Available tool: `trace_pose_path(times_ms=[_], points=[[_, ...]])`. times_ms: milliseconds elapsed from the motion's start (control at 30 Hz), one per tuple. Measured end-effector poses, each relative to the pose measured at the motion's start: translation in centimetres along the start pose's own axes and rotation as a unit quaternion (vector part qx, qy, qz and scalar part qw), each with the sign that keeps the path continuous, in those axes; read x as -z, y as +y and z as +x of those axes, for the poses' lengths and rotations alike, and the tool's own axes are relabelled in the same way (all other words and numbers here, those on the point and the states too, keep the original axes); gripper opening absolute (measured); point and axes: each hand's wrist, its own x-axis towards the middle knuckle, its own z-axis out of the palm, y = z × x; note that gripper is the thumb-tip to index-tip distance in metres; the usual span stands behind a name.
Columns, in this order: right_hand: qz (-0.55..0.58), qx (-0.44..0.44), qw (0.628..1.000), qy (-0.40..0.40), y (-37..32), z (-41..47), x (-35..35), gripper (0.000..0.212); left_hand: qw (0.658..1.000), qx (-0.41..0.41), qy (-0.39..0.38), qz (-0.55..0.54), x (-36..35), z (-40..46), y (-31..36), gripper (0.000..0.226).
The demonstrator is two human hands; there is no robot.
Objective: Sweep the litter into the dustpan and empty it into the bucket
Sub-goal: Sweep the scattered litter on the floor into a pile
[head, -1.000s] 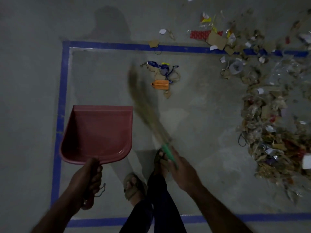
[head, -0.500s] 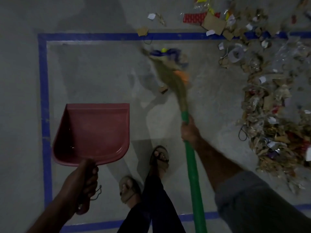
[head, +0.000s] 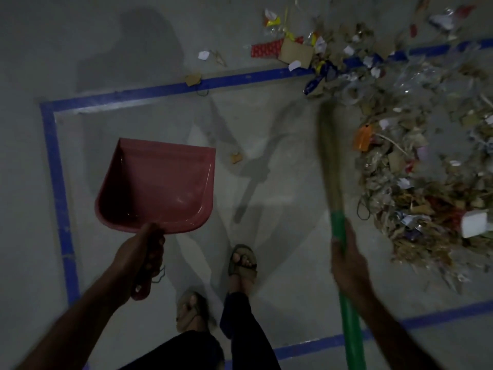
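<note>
left hand (head: 138,259): its grip is closed round the handle of the red plastic dustpan (head: 157,186), which sits around 9 o'clock of the person's feet, mouth toward 12 o'clock, seemingly raised off the grey concrete floor (head: 280,145); the pan looks empty, so it is likely kept ready rather than set down.
right hand (head: 346,259): its grip is wrapped round the green handle of the straw-bristled broom (head: 330,161), low on the shaft just below the bristles, which probably gives short, controlled strokes.
broom: blurred, bristle tips toward 12 o'clock, just beside the inner edge of the litter.
litter: a broad heap of paper, cardboard and wrapper litter (head: 426,182) spreads from 1 to 3 o'clock, well apart from the dustpan; an orange plastic scrap (head: 361,137) lies at its edge near the bristles, and a small tan scrap (head: 236,158) lies alone near the pan's front corner.
blue tape line (head: 57,182): frames the swept patch of floor.
bucket: not in view.
stage: gathering strays into one pile, by my reading; nothing is in the pan yet.
</note>
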Motion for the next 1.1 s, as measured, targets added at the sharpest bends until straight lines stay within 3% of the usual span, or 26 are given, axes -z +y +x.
trace_pose_path(times_ms=[167, 300, 500, 633, 733, 833, 967, 1100], points=[[-0.118, 0.073, 0.984, -0.112, -2.8, -7.2, -9.4, 0.065, 1.0, -0.021, -0.009, 0.009, -0.5, 0.3, 2.6, 0.05], [-0.151, 0.044, 0.965, -0.21, -4.5, -5.4, -14.4, 0.058, 1.0, -0.013, -0.016, 0.01, 1.0, 0.7, 3.3, 0.055], [-0.159, -0.129, 0.978, -0.042, -3.8, 1.6, -9.5, 0.054, 0.999, -0.001, -0.046, 0.025, 5.0, 1.7, 5.1, 0.043], [-0.149, -0.151, 0.974, 0.074, -4.2, 3.3, -3.4, 0.049, 0.998, 0.013, -0.051, 0.017, 7.7, 2.7, 7.5, 0.044], [-0.147, -0.102, 0.976, 0.121, -6.9, 2.4, -0.5, 0.052, 0.999, 0.021, -0.046, 0.017, 9.7, 2.9, 9.8, 0.041], [-0.139, -0.033, 0.985, 0.101, -10.8, -0.4, -1.2, 0.061, 0.998, 0.012, -0.052, 0.016, 11.4, 2.8, 12.3, 0.041], [-0.166, 0.089, 0.982, -0.014, -15.4, -2.7, -7.8, 0.061, 0.998, 0.014, -0.056, 0.033, 13.7, 3.1, 16.0, 0.04], [-0.256, 0.213, 0.927, -0.174, -22.2, -1.9, -15.9, 0.06, 0.998, 0.02, -0.05, 0.017, 15.6, 4.4, 18.9, 0.044]])
